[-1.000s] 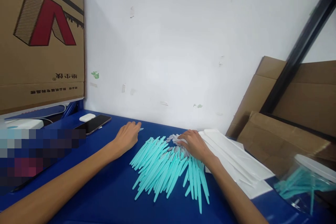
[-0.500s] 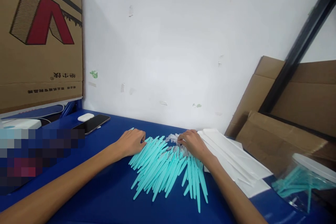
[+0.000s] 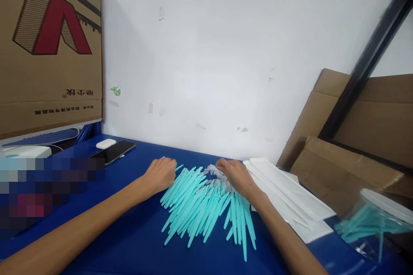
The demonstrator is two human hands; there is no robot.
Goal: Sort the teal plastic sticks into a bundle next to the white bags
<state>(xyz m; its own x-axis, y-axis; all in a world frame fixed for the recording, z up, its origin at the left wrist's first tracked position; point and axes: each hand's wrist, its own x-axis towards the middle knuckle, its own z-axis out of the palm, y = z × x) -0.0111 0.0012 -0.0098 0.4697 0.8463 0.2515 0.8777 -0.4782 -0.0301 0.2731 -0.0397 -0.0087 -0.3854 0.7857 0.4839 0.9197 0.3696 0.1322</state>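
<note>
On the blue table, a spread pile of turquoise tapered sticks fans toward me, with grey ends bunched at its far side. My left hand is closed at the pile's left edge, fingers curled. A thin turquoise stick pokes out from it to the right, and a small tip shows above the knuckles. My right hand is over the grey ends on the right, its thumb and fingers pinched together. Whatever it may hold is hidden by the fingers.
White flat bags lie right of the pile. A clear lidded tub with turquoise sticks stands at the right. A phone and a white case lie left. Cardboard leans at right; a large carton stands left.
My left hand has turned slightly, and a turquoise stick now shows beside its fingers. My right fingers have shifted a little up and left over the grey ends.
</note>
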